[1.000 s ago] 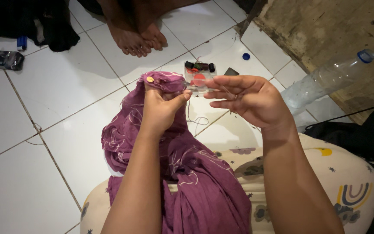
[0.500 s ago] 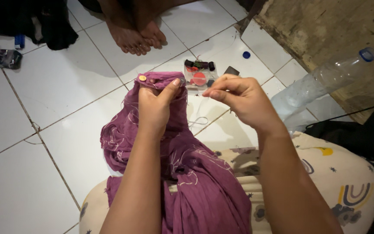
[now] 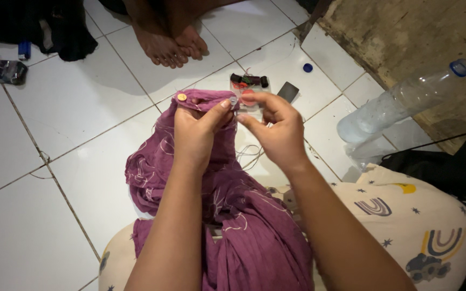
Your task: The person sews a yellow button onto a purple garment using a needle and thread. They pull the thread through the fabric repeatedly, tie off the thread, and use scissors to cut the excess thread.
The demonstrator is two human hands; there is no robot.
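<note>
Now | left hand (image 3: 198, 129) pinches purple cloth (image 3: 233, 215) edge | right hand (image 3: 276, 126) fingers pinched, touching it

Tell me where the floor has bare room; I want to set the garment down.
Bare tiles lie left of the purple garment, up to the dark packet. Crowded ahead: sewing kit, another person's feet, plastic bottle at right.

Purple cloth (image 3: 244, 226) bunched on lap, w/ button (image 3: 182, 97).
</note>
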